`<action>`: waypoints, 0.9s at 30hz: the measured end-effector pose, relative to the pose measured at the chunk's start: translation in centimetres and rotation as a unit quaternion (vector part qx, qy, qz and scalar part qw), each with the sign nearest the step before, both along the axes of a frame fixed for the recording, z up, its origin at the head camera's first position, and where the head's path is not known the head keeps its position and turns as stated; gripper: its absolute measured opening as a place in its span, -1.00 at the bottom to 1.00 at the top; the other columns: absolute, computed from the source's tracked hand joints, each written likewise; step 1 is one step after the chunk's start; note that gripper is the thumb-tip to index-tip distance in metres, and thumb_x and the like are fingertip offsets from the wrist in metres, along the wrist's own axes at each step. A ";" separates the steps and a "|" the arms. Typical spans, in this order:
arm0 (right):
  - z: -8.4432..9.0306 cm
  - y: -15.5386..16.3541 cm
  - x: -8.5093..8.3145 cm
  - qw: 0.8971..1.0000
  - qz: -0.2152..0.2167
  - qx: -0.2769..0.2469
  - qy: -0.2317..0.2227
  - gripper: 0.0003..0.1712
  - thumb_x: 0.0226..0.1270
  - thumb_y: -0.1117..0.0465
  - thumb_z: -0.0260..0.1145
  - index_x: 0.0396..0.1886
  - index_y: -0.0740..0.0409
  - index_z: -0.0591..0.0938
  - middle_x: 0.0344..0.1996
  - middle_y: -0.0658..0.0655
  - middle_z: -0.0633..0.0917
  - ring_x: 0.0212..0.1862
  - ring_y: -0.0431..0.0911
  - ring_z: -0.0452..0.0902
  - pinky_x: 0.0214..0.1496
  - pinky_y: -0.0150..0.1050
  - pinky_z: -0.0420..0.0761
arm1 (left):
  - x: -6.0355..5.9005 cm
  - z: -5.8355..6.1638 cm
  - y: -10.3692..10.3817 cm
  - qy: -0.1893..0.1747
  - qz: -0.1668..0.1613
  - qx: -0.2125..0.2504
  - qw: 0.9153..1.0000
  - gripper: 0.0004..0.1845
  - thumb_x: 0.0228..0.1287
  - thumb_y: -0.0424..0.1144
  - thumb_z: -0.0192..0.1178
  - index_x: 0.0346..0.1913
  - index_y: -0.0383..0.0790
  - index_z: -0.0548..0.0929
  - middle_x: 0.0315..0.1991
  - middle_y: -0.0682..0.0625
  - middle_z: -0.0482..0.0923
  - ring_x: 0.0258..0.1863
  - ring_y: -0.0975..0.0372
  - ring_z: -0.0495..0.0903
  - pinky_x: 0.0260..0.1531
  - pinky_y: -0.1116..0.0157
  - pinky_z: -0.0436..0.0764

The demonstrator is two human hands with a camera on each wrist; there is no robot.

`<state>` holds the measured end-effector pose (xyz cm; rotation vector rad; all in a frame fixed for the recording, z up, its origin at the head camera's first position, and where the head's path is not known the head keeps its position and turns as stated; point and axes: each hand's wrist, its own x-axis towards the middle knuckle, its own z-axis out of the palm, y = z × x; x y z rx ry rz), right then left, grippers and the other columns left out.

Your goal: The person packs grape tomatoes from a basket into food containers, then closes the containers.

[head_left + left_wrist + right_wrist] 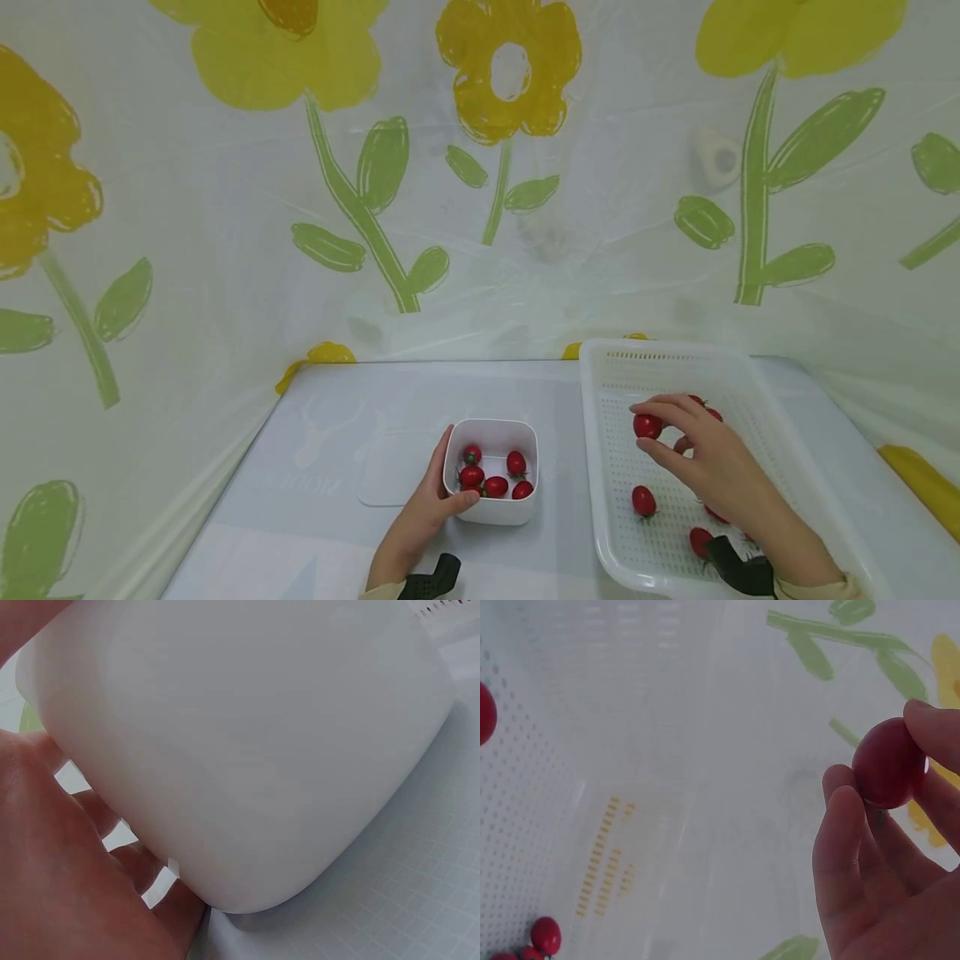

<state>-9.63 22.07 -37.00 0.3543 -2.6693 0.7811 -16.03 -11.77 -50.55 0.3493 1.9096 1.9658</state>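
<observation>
Now, your right hand [701, 450] pinches a red cherry tomato [647, 426] between thumb and fingertips over the white perforated basket [611, 475], while your left hand [427, 504] grips the white square container [495, 512] on the table [300, 517], thumb at its near rim, fingers along its left side. Expect the tomato to be light, smooth and probably slippery, firm yet easily bruised; take it softly around its widest part, clear of the stem end. The container looks light and fairly stiff, best steadied by its walls.
</observation>
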 end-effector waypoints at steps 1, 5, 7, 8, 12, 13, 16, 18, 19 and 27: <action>0.0 -0.2 0.0 1.000 0.001 -0.004 0.003 -0.57 0.07 0.01 0.33 -0.01 -0.12 0.53 -0.10 -0.13 0.48 -0.20 -0.28 0.39 -0.35 -0.42 0.52 | 0.0 0.0 0.0 -0.001 0.000 0.000 1.000 -0.13 0.13 -0.19 0.18 0.33 0.40 -0.14 0.35 0.20 -0.19 0.33 0.17 -0.22 0.22 -0.06 -0.07; -0.1 -1.2 0.2 1.000 0.003 -0.025 0.001 -0.57 0.07 -0.01 0.32 0.00 -0.18 0.53 -0.09 -0.19 0.48 -0.22 -0.33 0.39 -0.35 -0.42 0.52 | 0.1 0.1 0.0 0.000 -0.003 0.001 1.000 -0.13 0.14 -0.19 0.18 0.33 0.40 -0.14 0.35 0.20 -0.19 0.33 0.18 -0.22 0.21 -0.07 -0.09; -0.1 -1.7 0.2 0.999 0.001 -0.036 -0.009 -0.57 0.07 -0.05 0.30 0.00 -0.20 0.52 -0.08 -0.19 0.47 -0.22 -0.32 0.39 -0.35 -0.42 0.52 | 0.1 0.2 0.0 0.000 -0.003 0.001 1.000 -0.13 0.14 -0.19 0.18 0.33 0.40 -0.14 0.35 0.21 -0.20 0.33 0.18 -0.23 0.21 -0.08 -0.10; -0.1 -1.9 0.2 0.999 0.001 -0.046 -0.015 -0.57 0.08 -0.07 0.29 0.00 -0.20 0.52 -0.07 -0.17 0.48 -0.25 -0.31 0.41 -0.36 -0.42 0.53 | 0.1 0.2 0.0 0.000 -0.002 0.001 1.000 -0.13 0.14 -0.19 0.18 0.33 0.40 -0.14 0.35 0.22 -0.20 0.33 0.18 -0.23 0.21 -0.08 -0.11; -0.4 -2.9 0.5 0.996 0.000 -0.083 -0.040 -0.58 0.11 -0.08 0.27 0.01 -0.24 0.51 -0.04 -0.18 0.45 -0.29 -0.27 0.44 -0.40 -0.40 0.54 | 0.2 0.3 0.1 -0.003 0.000 -0.001 1.000 -0.13 0.13 -0.19 0.18 0.32 0.41 -0.14 0.35 0.22 -0.20 0.33 0.18 -0.24 0.22 -0.08 -0.11; -0.4 -3.1 0.5 0.994 0.003 -0.095 -0.046 -0.58 0.12 -0.07 0.26 0.02 -0.24 0.51 -0.03 -0.18 0.45 -0.30 -0.26 0.45 -0.42 -0.40 0.54 | 0.2 0.4 0.1 -0.003 0.000 -0.001 1.000 -0.13 0.13 -0.19 0.18 0.33 0.40 -0.14 0.36 0.22 -0.21 0.33 0.17 -0.23 0.22 -0.07 -0.11; -0.6 -3.8 0.6 0.991 0.003 -0.120 -0.057 -0.59 0.12 -0.07 0.25 0.02 -0.27 0.49 -0.01 -0.19 0.42 -0.31 -0.23 0.46 -0.45 -0.39 0.54 | 0.2 0.4 0.1 -0.001 0.000 0.001 1.000 -0.12 0.13 -0.20 0.19 0.34 0.39 -0.15 0.36 0.21 -0.21 0.33 0.17 -0.23 0.22 -0.06 -0.09; -0.8 -4.2 0.6 0.989 0.002 -0.133 -0.061 -0.59 0.12 -0.08 0.26 0.01 -0.30 0.49 -0.01 -0.20 0.42 -0.32 -0.23 0.47 -0.47 -0.38 0.55 | 0.2 0.4 0.1 -0.002 0.001 0.002 1.000 -0.12 0.13 -0.20 0.19 0.33 0.39 -0.14 0.36 0.21 -0.21 0.34 0.17 -0.23 0.22 -0.06 -0.08; -0.8 -4.4 0.6 0.989 0.002 -0.138 -0.061 -0.59 0.11 -0.08 0.26 0.01 -0.30 0.49 -0.01 -0.19 0.43 -0.32 -0.22 0.48 -0.47 -0.38 0.55 | 0.2 0.3 0.1 -0.002 0.001 0.000 1.000 -0.13 0.13 -0.20 0.18 0.33 0.39 -0.14 0.36 0.21 -0.21 0.34 0.17 -0.24 0.22 -0.07 -0.09; -1.1 -5.7 0.5 0.986 -0.004 -0.158 -0.056 -0.58 0.11 -0.10 0.25 0.02 -0.27 0.49 0.00 -0.15 0.47 -0.21 -0.23 0.47 -0.33 -0.40 0.56 | 0.2 0.3 0.0 -0.005 0.000 -0.005 1.000 -0.13 0.13 -0.18 0.18 0.33 0.40 -0.14 0.36 0.22 -0.22 0.34 0.17 -0.26 0.20 -0.11 -0.12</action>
